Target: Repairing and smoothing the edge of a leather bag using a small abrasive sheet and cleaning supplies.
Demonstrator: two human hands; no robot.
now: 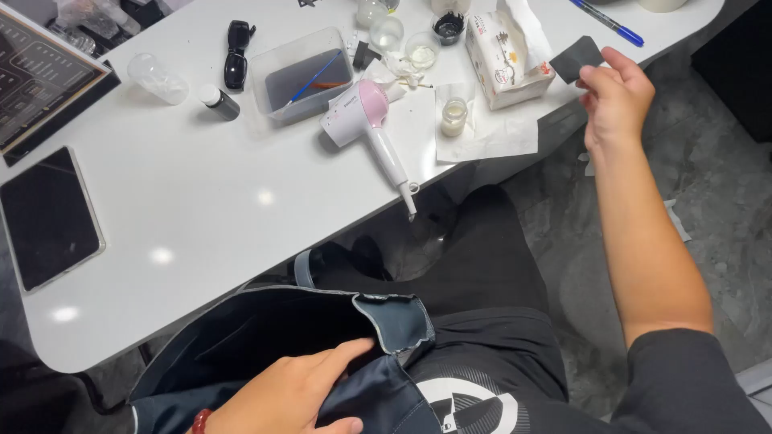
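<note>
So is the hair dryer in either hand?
No, the hair dryer lies on the table, apart from both hands.
</note>
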